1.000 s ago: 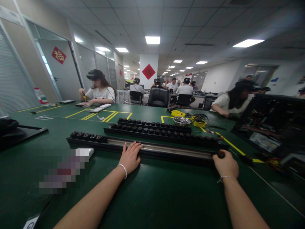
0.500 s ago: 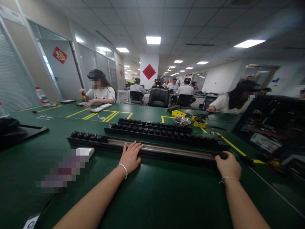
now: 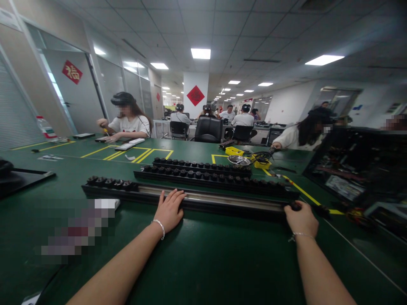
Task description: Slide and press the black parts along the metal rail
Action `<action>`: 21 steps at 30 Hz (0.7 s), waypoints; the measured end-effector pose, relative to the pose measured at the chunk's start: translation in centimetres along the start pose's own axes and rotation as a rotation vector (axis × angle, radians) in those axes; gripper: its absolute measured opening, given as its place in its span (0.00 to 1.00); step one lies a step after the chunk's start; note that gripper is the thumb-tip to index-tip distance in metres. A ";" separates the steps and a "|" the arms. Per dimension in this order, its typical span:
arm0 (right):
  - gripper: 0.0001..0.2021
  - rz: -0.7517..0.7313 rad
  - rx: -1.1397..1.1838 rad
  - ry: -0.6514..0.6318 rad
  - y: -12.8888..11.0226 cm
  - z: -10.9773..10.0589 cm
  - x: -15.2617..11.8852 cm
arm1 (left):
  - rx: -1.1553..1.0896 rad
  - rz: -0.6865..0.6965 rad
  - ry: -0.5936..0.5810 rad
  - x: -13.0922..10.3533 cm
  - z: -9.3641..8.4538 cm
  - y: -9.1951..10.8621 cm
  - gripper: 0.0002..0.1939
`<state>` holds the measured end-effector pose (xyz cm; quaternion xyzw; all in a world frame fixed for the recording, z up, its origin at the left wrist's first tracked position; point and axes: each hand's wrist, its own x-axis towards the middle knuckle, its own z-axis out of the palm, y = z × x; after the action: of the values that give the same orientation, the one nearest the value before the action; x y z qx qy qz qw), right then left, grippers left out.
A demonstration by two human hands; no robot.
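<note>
A long black rail (image 3: 216,200) with a bare silvery channel lies across the table in front of me. Several black knob-like pieces (image 3: 110,182) sit in its left end. My left hand (image 3: 169,210) rests on the near edge of the rail, left of the middle, fingers outstretched over the channel. At the rail's right end my right hand (image 3: 302,218) is closed round a small black knob-like piece (image 3: 296,206), mostly hidden by the fingers. Behind lie two more black rails, a nearer one (image 3: 206,177) and a farther one (image 3: 203,166), each lined with such pieces.
On the green table (image 3: 222,262) are a blurred-out flat object (image 3: 108,204) at left, a metal dish (image 3: 239,160) and a yellow bin (image 3: 234,151). An open black case with electronics (image 3: 346,165) stands at right. A person (image 3: 130,120) works across the table; another sits at right.
The view has turned slightly, so everything sits a little farther left. Both hands keep their places on the rail.
</note>
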<state>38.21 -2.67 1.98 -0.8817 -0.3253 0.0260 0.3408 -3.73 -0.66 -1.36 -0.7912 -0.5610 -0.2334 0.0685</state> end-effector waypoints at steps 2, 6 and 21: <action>0.26 0.011 -0.004 -0.006 0.0 -0.1 0.0 | 0.003 0.002 -0.001 0.0 0.0 0.0 0.27; 0.26 0.028 0.006 0.012 0.4 -0.1 0.5 | 0.014 0.004 -0.001 0.0 -0.1 0.0 0.27; 0.28 0.139 -0.030 0.074 6.0 -1.9 5.4 | 0.010 0.001 -0.009 0.1 0.1 -0.1 0.27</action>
<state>46.31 -3.88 0.71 -0.9075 -0.2509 0.0118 0.3366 -3.75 -0.49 -1.44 -0.7921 -0.5623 -0.2271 0.0702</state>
